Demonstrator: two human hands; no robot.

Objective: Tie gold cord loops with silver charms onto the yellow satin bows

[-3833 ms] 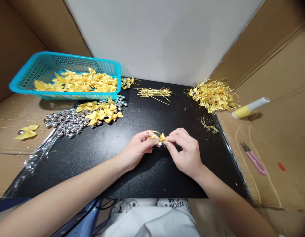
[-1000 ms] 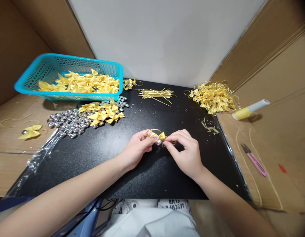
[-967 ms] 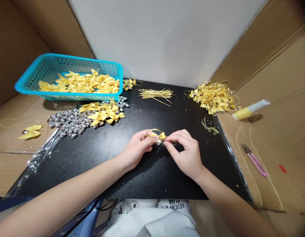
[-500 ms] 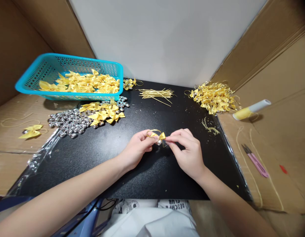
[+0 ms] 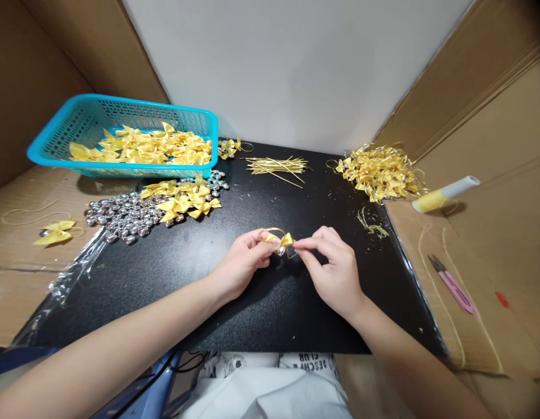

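I am seeing the left hand (image 5: 241, 265) pinching a yellow ribbon bow (image 5: 287, 238), thumb and forefinger closing on its left side, just above the middle of the black mat (image 5: 235, 308). The right hand (image 5: 333, 270) is gripping the bow's right side with closed fingertips. A silver bell (image 5: 280, 251) is hanging under the bow, and a gold cord loop (image 5: 270, 231) is arching over the left fingertips.

A turquoise basket (image 5: 56, 137) of yellow bows (image 5: 143, 148) sat far left, with silver bells (image 5: 121, 215) heaped just before it. Gold cords (image 5: 276, 166) lay on the black mat (image 5: 200, 285), and pink snips (image 5: 453, 285) rested on the cardboard at right.
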